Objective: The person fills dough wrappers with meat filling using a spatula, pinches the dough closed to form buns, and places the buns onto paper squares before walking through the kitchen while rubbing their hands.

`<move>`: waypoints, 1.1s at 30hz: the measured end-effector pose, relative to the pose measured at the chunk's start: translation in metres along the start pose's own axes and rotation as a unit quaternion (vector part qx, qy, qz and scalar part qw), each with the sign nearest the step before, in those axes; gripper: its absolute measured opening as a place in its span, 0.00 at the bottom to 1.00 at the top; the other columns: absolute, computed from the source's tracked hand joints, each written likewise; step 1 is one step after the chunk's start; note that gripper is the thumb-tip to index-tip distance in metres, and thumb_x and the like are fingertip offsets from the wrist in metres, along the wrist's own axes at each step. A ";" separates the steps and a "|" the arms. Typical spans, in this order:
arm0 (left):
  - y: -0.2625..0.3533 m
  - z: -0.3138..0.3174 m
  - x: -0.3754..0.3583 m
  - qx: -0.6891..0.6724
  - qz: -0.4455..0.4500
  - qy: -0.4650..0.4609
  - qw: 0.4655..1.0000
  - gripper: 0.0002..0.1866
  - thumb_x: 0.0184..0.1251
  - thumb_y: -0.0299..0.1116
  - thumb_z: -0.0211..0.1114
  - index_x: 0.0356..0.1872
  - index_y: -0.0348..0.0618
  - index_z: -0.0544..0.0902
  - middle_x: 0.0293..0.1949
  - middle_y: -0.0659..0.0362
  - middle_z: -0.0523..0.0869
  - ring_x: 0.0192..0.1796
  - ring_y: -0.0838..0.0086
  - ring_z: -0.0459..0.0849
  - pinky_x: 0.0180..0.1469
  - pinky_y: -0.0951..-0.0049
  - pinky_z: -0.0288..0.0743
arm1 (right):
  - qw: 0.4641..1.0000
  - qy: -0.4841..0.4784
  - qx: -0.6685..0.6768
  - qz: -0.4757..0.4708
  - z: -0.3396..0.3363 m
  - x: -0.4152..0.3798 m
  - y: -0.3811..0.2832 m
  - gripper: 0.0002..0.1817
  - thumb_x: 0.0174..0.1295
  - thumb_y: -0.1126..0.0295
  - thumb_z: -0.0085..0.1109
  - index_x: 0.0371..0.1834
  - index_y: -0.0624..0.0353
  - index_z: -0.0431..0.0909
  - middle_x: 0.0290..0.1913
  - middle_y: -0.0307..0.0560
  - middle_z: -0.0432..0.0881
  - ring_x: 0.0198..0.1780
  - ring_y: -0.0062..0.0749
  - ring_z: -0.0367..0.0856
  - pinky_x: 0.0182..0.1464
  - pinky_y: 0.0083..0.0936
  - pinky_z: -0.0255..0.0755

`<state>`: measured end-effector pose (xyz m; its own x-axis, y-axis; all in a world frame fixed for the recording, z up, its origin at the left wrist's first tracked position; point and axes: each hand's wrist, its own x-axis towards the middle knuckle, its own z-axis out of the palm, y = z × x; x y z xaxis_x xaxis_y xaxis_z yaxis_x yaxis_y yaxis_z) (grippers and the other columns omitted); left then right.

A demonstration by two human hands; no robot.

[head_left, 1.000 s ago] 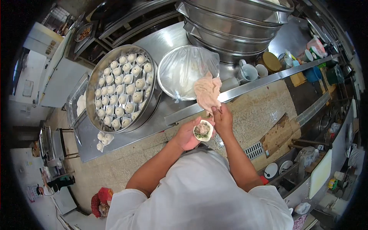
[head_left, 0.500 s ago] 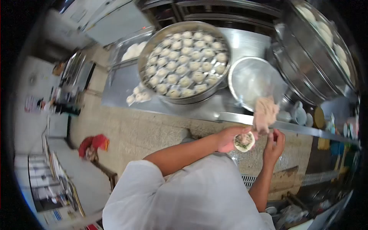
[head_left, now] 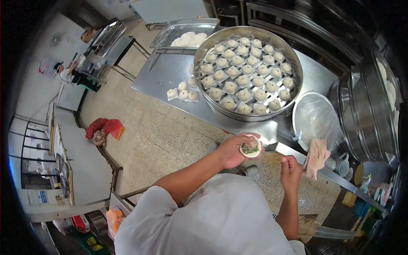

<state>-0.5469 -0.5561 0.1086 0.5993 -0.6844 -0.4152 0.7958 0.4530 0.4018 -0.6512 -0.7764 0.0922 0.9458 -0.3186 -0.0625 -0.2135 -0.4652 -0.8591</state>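
My left hand (head_left: 235, 151) cradles a round dough wrapper (head_left: 245, 154) topped with pinkish meat and chopped green filling. To its right, my right hand (head_left: 291, 171) is closed in a fist around what looks like a thin filling spatula (head_left: 270, 148), whose blade points toward the wrapper; its handle is hidden in the fingers. Beyond both hands, a large round steamer tray (head_left: 199, 91) holds many small pleated buns (head_left: 243, 80) on paper squares. Several more buns (head_left: 183, 94) sit on the table left of it.
A plastic-lined bowl (head_left: 301, 111) stands right of the steamer, and a beige cloth (head_left: 317, 158) hangs over the steel table's edge (head_left: 340, 178). Stacked steamers (head_left: 361, 114) rise at right. White dough (head_left: 189, 39) lies in a tray at the back. A person (head_left: 68, 76) stands far left.
My view has swung right, so the table shifts across the picture. The filled wrapper stays in my left hand. My right hand has moved a little apart from it.
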 end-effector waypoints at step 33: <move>0.134 -0.109 -0.071 0.147 0.108 0.084 0.980 0.25 0.60 0.19 0.61 0.60 0.43 0.70 0.47 0.58 0.80 0.50 0.74 0.79 0.55 0.71 0.74 | 0.978 -0.170 0.118 -0.019 0.207 0.062 -0.143 0.05 0.62 0.74 0.60 0.34 0.64 0.76 0.29 0.34 0.76 0.32 0.15 0.70 0.34 0.16 0.65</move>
<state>-0.4729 -0.3847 0.1031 0.7760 -0.4767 -0.4130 0.6045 0.3754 0.7026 -0.5115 -0.5582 0.1059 0.9872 0.0071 -0.1592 -0.1521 -0.2558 -0.9547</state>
